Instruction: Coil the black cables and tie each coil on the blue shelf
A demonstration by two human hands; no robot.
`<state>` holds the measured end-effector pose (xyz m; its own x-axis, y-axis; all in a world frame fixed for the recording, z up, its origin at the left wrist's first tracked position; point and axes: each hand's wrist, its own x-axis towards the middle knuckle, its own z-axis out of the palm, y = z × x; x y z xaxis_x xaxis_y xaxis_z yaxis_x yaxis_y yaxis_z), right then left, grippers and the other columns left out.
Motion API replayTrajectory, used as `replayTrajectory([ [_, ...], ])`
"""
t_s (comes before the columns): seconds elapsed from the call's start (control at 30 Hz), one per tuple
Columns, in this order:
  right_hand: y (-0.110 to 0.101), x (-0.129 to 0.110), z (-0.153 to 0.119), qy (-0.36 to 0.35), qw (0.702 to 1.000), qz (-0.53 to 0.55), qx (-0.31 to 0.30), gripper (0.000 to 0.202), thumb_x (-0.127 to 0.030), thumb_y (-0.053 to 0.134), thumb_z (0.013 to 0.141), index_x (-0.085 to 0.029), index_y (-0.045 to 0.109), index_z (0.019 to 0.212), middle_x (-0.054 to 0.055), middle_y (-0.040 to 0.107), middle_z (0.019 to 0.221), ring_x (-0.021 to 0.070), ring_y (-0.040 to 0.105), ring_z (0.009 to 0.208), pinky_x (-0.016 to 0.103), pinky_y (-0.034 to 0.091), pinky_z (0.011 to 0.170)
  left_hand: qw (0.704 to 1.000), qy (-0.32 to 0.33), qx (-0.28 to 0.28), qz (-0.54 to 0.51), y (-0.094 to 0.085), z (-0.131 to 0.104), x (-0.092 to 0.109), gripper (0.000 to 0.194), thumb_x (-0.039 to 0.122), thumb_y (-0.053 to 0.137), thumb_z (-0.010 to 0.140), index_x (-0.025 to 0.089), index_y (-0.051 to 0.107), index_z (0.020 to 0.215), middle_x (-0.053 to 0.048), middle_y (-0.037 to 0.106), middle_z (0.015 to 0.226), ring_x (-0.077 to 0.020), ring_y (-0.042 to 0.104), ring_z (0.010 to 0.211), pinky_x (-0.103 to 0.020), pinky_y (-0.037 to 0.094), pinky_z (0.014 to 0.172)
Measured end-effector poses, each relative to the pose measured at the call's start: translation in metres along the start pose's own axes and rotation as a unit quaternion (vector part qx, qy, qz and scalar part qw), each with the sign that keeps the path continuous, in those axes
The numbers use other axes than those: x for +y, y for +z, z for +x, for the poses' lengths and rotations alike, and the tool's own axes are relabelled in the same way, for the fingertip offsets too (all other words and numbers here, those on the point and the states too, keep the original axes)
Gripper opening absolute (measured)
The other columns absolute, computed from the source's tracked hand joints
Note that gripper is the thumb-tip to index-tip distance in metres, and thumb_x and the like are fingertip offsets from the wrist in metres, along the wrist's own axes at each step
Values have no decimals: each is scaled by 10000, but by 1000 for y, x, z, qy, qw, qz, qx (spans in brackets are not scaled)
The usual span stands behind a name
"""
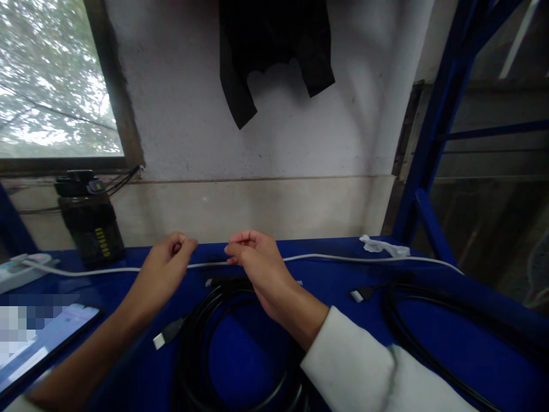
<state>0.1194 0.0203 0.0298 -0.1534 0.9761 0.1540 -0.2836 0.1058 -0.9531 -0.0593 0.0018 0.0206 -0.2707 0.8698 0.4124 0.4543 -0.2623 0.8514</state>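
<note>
Above the far side of a coil of black cable, my left hand is closed, thumb and fingertips together. Facing it across a small gap, my right hand also pinches with curled fingers. I cannot make out what either hand holds, if anything. The coil lies on the blue table under my right wrist, which hides part of it. One silver-tipped plug sticks out at the coil's left. A smaller plug end shows near its top.
A white cord crosses the blue table behind my hands, from a white power strip. At right lies another black cable with a plug. A dark bottle, phone and crumpled white plastic lie around.
</note>
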Motion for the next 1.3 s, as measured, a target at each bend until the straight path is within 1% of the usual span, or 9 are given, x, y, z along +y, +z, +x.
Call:
replayTrajectory([
  [0.1,-3,1,3,-10,1000,-16,17,173,-33,668,682,-167,676,791,-21,632,690,142,580,677,278,422,668,988,73,-1,140,-2,-3,-1,258,431,703,838,224,635,700,11,605,616,-196,545,599,-281,353,584],
  [0.27,-4,3,4,-14,1000,-18,20,179,-21,636,665,-167,676,761,-15,633,695,143,564,686,280,397,668,979,63,-70,181,-2,-3,-11,198,411,702,813,220,706,762,-46,741,702,-264,686,673,-308,438,654],
  [0.47,-4,3,3,-18,1000,-17,10,143,-56,635,690,-158,687,776,2,640,696,156,577,698,293,402,683,976,70,-92,185,-2,-2,-17,161,372,702,811,221,718,761,-53,748,699,-274,702,681,-312,429,655],
  [0.67,-5,7,5,-27,1000,-15,1,133,-60,626,691,-167,676,751,-2,632,678,160,572,678,297,413,677,978,86,-81,173,0,-4,-14,127,329,735,780,229,723,701,-36,711,638,-243,651,607,-298,403,619],
  [0.73,-5,7,5,-25,1000,-17,1,134,-55,627,695,-165,677,752,-2,632,678,158,574,676,294,415,674,977,89,-80,176,0,-4,-15,121,324,739,773,232,724,697,-38,712,649,-245,651,621,-304,405,631],
  [0.83,-5,6,5,-19,1000,-20,2,150,-35,614,703,-159,677,759,-9,625,665,150,569,661,285,414,666,963,86,-93,236,-1,-2,-18,144,353,694,823,229,715,754,-46,738,738,-261,680,714,-326,430,691],
  [0.97,-4,5,4,-17,1000,-25,4,160,-15,610,717,-150,679,766,-17,615,648,142,558,651,277,407,661,938,81,-108,319,-4,0,-24,255,431,600,918,218,689,808,-55,747,830,-263,689,800,-352,442,739],
  [1.1,-3,5,4,-14,1000,-26,6,161,-10,612,728,-151,679,765,-20,614,651,138,556,654,272,405,661,932,86,-101,338,-4,1,-25,361,523,559,959,224,669,789,-50,745,827,-260,684,800,-361,442,750],
  [1.3,-3,4,4,-14,999,-30,1,169,2,608,745,-148,681,770,-20,612,660,138,556,664,272,408,671,928,79,-92,354,-5,1,-21,378,549,566,955,231,672,780,-59,759,868,-275,697,850,-357,456,786],
])
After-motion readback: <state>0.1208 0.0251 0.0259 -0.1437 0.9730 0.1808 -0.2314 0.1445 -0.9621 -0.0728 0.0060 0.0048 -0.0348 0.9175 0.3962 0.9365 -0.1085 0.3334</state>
